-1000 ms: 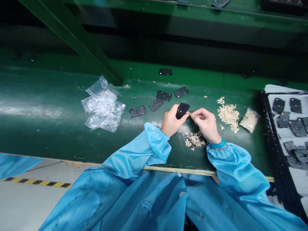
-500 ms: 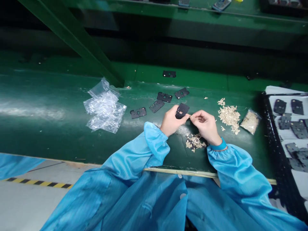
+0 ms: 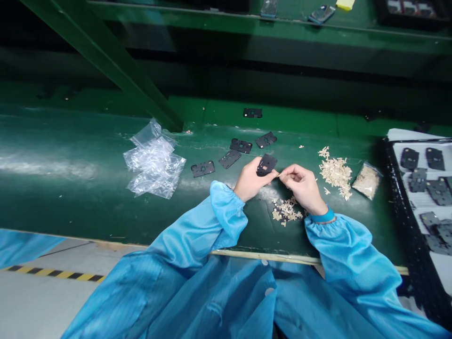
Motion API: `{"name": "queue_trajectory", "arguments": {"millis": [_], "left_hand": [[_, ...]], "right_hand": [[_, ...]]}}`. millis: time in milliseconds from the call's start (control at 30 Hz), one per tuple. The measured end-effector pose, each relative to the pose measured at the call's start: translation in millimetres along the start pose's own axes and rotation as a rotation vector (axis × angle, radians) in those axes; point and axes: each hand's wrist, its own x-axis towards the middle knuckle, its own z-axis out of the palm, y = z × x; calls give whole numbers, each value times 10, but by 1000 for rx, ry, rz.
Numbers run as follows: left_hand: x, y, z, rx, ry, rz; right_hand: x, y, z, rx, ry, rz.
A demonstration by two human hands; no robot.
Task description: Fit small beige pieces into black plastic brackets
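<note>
My left hand is closed on a flat black plastic part with a small square cutout, tilted up above the bench. Close beside it, my right hand pinches a tiny pale piece between thumb and fingertips, near the left thumb; its exact shape is too small to make out. Under my hands lies a mixed pile of cream and dark bits. Right of my right hand is a heap of small cream pieces. Similar black parts lie at the left and behind my hands.
Clear plastic bags are heaped on the left of the green bench. A filled zip bag lies by the cream heap. At far right stands a black-edged tray with black parts. A green post and shelf rise behind.
The view has shifted slightly. Both hands stay in nearly the same place, still holding the black part and the tiny piece. The black part's cutout now looks darker.
</note>
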Motion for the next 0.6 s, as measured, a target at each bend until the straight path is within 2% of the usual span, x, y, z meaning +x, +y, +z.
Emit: {"name": "queue_trajectory", "arguments": {"millis": [67, 167, 233, 367, 467, 600], "left_hand": [[27, -21, -31, 54, 55, 16], [62, -43, -91, 187, 206, 37], [64, -51, -114, 300, 229, 63], [32, -51, -97, 412, 143, 134], [18, -22, -65, 231, 69, 95], [11, 38, -42, -10, -102, -17]], "right_hand": [[13, 25, -33, 24, 15, 0], [35, 63, -80, 78, 70, -5], [40, 64, -88, 82, 77, -2], [21, -1, -54, 19, 50, 1], [6, -47, -32, -24, 32, -13], [8, -33, -30, -68, 7, -37]]}}
